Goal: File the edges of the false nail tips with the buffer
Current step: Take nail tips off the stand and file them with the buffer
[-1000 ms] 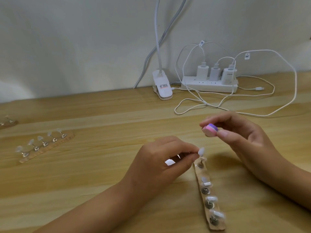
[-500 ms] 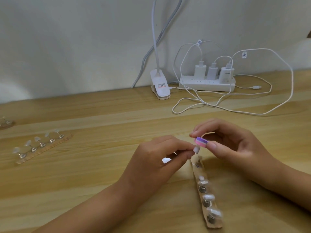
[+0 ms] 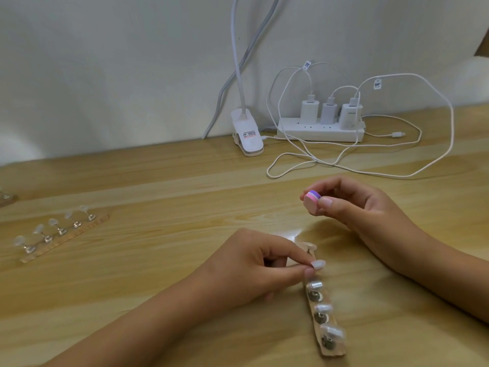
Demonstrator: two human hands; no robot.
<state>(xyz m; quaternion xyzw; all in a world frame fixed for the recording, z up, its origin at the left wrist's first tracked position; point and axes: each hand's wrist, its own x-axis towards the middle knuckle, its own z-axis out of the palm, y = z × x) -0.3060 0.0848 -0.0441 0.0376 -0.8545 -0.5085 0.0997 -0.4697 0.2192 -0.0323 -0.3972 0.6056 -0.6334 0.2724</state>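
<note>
Pinching a white false nail tip (image 3: 318, 264) between thumb and forefinger of the left hand (image 3: 254, 268), other fingers curled under, forearm low over the wooden table (image 3: 185, 181), at the far end of the holder strip (image 3: 332, 352). Gripping the pink-and-purple buffer (image 3: 312, 202) in the right hand (image 3: 352, 205), thumb against forefinger, up above the tip and apart from it.

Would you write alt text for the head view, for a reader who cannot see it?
The left hand pinches a white nail tip on a holder strip on a wooden desk, while the right hand holds a pink-and-purple buffer raised apart from it. A second strip lies left; a power strip sits by the wall.
</note>
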